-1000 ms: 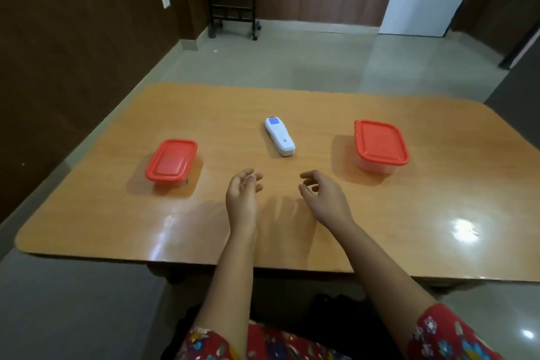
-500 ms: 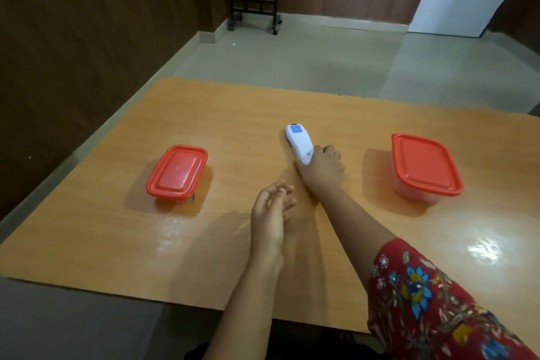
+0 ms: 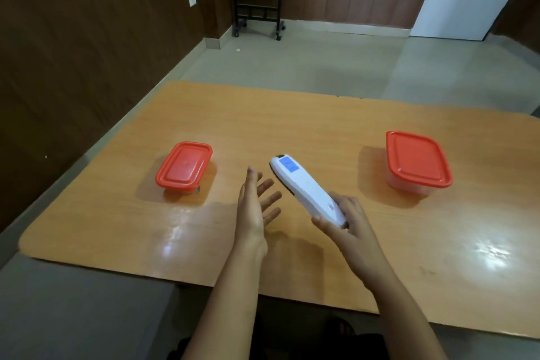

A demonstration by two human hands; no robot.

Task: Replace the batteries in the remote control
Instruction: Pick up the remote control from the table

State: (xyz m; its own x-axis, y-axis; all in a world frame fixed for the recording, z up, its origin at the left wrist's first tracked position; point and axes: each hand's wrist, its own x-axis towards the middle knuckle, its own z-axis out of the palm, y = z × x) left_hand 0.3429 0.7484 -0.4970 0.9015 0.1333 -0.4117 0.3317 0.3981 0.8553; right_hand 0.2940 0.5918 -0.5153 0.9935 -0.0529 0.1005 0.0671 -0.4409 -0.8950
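So the surface (image 3: pixel 336 126) was a big orange-brown wood-look top with rounded corners, glossy enough to throw glare patches back at you. On the person's right sat the larger tub (image 3: pixel 416 159), with a cloudy see-through plastic body and a red snap lid. On the left was the smaller tub (image 3: pixel 184 168) with the same kind of red lid. Both were shut, so no clue what's in them.

The right hand (image 3: pixel 350 222) had the remote, thumb and fingers (image 3: pixel 342 202) curled round its near end. The left hand (image 3: pixel 254 207) was empty, palm turned in toward the remote and fingers (image 3: pixel 270 199) straight and spread.

The remote (image 3: pixel 304 188) itself was a slim white plastic bar, smooth with rounded edges and a blue patch near the far tip. It looked to be lifted off the surface, between the two tubs. Its long axis ran from the right hand's grip away and to the left, so the free far end ended up just beside the left fingertips, not touching.

My guess is that's the bit that matters. The left hand only has to close sideways onto that free end to steady it, and then the thing can get flipped to reach the battery cover. Couldn't see any cover from where I stood.
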